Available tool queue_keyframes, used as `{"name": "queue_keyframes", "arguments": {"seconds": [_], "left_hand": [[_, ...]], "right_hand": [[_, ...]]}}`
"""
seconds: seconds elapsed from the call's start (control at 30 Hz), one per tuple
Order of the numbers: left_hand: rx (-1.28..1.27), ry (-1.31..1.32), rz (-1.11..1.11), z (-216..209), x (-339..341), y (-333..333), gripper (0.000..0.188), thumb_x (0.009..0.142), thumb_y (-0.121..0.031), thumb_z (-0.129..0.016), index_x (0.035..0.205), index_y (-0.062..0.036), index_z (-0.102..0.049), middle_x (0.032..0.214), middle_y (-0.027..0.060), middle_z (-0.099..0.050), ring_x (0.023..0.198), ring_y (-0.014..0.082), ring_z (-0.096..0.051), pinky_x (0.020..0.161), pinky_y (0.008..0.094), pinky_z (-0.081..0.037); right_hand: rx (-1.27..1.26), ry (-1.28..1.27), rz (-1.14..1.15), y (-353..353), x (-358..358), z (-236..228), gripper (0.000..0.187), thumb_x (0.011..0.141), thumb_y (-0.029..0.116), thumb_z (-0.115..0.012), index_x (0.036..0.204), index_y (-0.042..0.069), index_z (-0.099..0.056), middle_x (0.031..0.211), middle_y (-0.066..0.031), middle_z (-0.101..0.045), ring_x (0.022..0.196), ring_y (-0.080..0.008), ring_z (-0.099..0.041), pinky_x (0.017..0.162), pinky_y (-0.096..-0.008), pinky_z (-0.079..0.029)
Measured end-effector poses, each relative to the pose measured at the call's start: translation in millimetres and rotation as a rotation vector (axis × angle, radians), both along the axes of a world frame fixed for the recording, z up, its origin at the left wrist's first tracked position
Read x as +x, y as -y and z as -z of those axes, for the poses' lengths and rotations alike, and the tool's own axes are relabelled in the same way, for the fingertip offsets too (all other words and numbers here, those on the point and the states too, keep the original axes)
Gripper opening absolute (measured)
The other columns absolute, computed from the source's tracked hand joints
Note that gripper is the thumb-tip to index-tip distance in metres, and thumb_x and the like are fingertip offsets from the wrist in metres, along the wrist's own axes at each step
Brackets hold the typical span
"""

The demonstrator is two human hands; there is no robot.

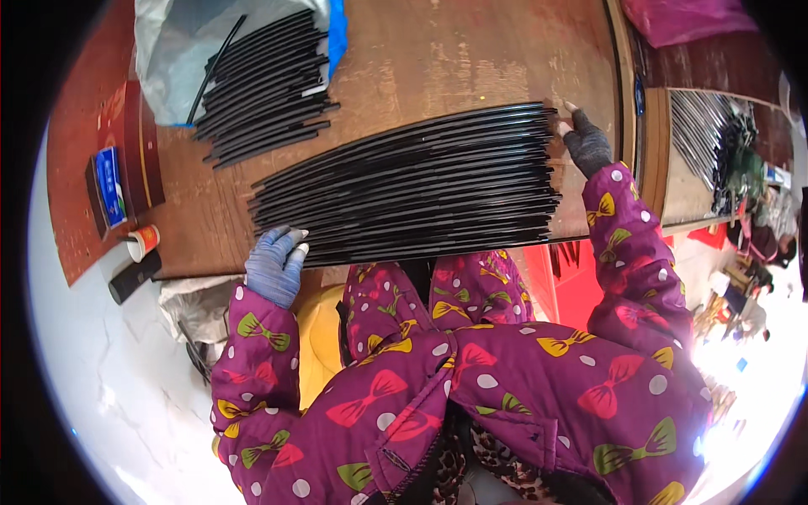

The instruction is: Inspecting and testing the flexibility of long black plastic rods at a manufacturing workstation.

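Rods (412, 181) lie between left hand (276, 265), grip unclear, and right hand (587, 145), fingers apart, with shorter sticks (263, 84) and bag (164, 63) beyond.

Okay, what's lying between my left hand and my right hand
In the head view, a row of long, thin black rods lies on the brown table between your left hand and right hand.

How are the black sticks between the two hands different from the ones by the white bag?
The near rods are longer; the far rods are shorter. The near rods look shiny, while the far rods look duller. The near rods lie roughly the same way, but among the far rods one sits askew. Both are thin and black.
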State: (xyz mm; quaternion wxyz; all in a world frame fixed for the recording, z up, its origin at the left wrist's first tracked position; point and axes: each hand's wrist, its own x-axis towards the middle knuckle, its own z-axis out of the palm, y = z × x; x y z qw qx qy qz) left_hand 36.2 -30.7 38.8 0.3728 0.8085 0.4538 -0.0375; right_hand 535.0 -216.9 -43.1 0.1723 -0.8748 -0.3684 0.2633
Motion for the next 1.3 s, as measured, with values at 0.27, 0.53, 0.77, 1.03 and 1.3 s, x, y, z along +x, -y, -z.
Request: {"name": "queue_keyframes", "arguments": {"seconds": [0.27, 0.53, 0.77, 1.03, 1.3], "left_hand": [[-0.044, 0.043, -0.138, 9, -40, 10, 0.02, 0.079, -0.014, -0.058, 0.097, -0.0067, -0.062, 0.1, 0.0165, -0.057, 0.095, 0.0281, -0.055, 0.084, 0.0323, -0.043], [-0.062, 0.178, -0.341, 42, -70, 58, 0.018, 0.077, -0.009, -0.059, 0.093, -0.0015, -0.063, 0.094, 0.0129, -0.059, 0.087, 0.0215, -0.058, 0.076, 0.0276, -0.046], [-0.119, 0.208, -0.588, 55, -80, 119, 0.018, 0.076, -0.011, -0.06, 0.092, -0.0052, -0.064, 0.091, 0.0124, -0.06, 0.083, 0.0239, -0.059, 0.073, 0.029, -0.046], [-0.129, 0.245, -0.529, 71, -59, 152, 0.017, 0.078, -0.009, -0.058, 0.094, -0.0042, -0.063, 0.091, 0.0102, -0.06, 0.079, 0.0178, -0.058, 0.069, 0.0261, -0.045], [-0.896, 0.508, -0.661, 82, 0, 165, 0.024, 0.083, -0.006, -0.049, 0.103, 0.0046, -0.056, 0.096, 0.0141, -0.059, 0.085, 0.0176, -0.058, 0.069, 0.025, -0.047]], "right_hand": [[-0.135, 0.176, -0.372, -3, -87, -57, 0.03, 0.075, 0.024, -0.06, 0.096, 0.002, -0.055, 0.083, -0.0146, -0.06, 0.079, -0.0293, -0.059, 0.07, -0.0361, -0.046], [-0.462, 0.069, -0.905, 15, -196, -32, 0.027, 0.08, 0.032, -0.051, 0.083, 0.005, -0.053, 0.072, -0.0151, -0.058, 0.072, -0.033, -0.057, 0.064, -0.0424, -0.044], [-0.651, 0.12, -0.961, -3, -234, -8, 0.033, 0.083, 0.034, -0.046, 0.092, 0.004, -0.055, 0.084, -0.0161, -0.062, 0.08, -0.0322, -0.059, 0.072, -0.0422, -0.043], [-0.434, 0.199, -1.051, -3, -223, 10, 0.029, 0.08, 0.032, -0.05, 0.083, 0.004, -0.054, 0.068, -0.0181, -0.058, 0.067, -0.0345, -0.058, 0.062, -0.0446, -0.043], [-0.464, 0.256, -0.994, -8, -221, 2, 0.027, 0.078, 0.031, -0.053, 0.079, 0.004, -0.055, 0.065, -0.018, -0.058, 0.065, -0.0347, -0.057, 0.06, -0.0445, -0.044]]}}
